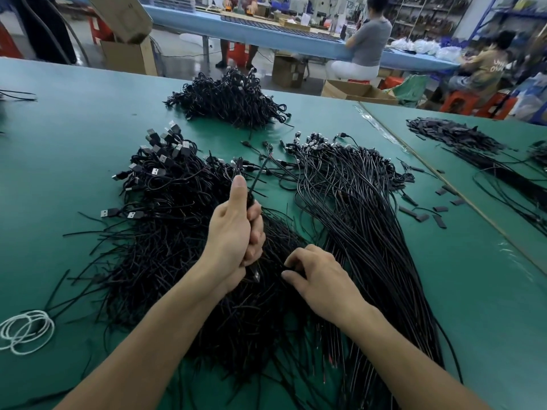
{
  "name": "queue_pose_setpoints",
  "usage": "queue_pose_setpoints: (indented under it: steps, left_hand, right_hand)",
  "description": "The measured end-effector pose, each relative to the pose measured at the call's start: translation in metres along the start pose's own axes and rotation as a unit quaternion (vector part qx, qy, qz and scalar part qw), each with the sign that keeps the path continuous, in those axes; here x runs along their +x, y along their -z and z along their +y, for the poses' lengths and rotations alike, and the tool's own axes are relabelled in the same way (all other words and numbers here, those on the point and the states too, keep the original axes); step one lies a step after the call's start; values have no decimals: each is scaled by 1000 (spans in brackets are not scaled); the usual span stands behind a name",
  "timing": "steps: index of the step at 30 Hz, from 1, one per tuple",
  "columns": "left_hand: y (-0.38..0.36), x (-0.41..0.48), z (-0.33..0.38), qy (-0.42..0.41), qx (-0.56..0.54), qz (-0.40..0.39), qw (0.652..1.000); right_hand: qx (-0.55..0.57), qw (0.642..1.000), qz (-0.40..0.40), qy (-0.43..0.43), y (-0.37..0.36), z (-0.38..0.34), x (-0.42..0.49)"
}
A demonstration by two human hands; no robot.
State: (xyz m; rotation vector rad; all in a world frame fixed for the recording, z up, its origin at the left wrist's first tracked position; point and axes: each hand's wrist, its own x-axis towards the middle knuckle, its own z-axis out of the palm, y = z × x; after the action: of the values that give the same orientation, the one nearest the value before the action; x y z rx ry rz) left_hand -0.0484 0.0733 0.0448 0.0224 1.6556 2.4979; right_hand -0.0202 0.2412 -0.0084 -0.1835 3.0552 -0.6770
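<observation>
— Hundreds of black leads on that table. Which one is being worked?

— The cable in the left hand. The fist is clenched round it, thumb laid straight up along it. One end pokes out above, and what looks like a plug end hangs below the palm.

— Why upright like that?

— I'd guess it lifts the cable out of the tangle so it can't snag while the other hand sorts. The right hand is down on the tangled pile, thumb and forefinger pinching a strand just beside the left wrist.

— And the heaps around?

— Sorted by stage, I think. USB plugs are bunched to the left, a combed-out sheaf of straight leads lies on the right, and a far heap sits beyond. Short black sleeves lie on the neighbouring mat, with a few strewn near the seam. A white cord is coiled at the left edge.

— The surface?

— Green matting, smooth, taped at the joint. Behind it runs a long blue bench where other people sit on red stools, with cardboard boxes on the floor.
</observation>
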Motion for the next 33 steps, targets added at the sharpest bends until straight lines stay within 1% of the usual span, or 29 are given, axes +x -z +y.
queue_pose_setpoints:
  steps: [2,7,9,11,12,14,16,18,19,25,28,30,33]
  left_hand:
    - [0,-1,0,2,4,-5,1000]
    - [-2,1,2,19,25,2,999]
    - [-3,1,2,18,49,5,999]
    - [-4,1,2,16,84,4,996]
    - [-5,0,2,14,100,-1,995]
    - [-8,-3,2,-3,131,-20,991]
    - [-13,-8,3,-31,151,-49,987]
    - [-17,-13,3,-47,147,-75,985]
    - [-18,-15,3,-51,140,-83,985]
    - [-17,-13,-2,-68,123,-94,985]
    - [-17,-13,-4,-113,131,-123,977]
    - [-18,-14,-5,-127,136,-124,975]
    - [-21,-16,-6,-135,120,-103,978]
  right_hand:
    - [30,999,8,-17,2,1,2]
    - [65,998,12,-19,6,2,4]
    - [89,995,33,-24,12,2,6]
    - [135,987,80,-33,21,-1,8]
    - [173,978,112,-37,25,-4,8]
    - [281,945,165,-33,34,-16,7]
    - [375,909,182,2,41,-32,5]
    - [414,891,181,44,45,-45,2]
    - [418,889,180,59,48,-49,1]
    - [375,900,189,113,61,-51,-2]
    - [372,905,133,154,70,-51,-3]
    - [379,908,95,155,78,-48,-4]
    - [411,901,89,105,84,-41,-5]
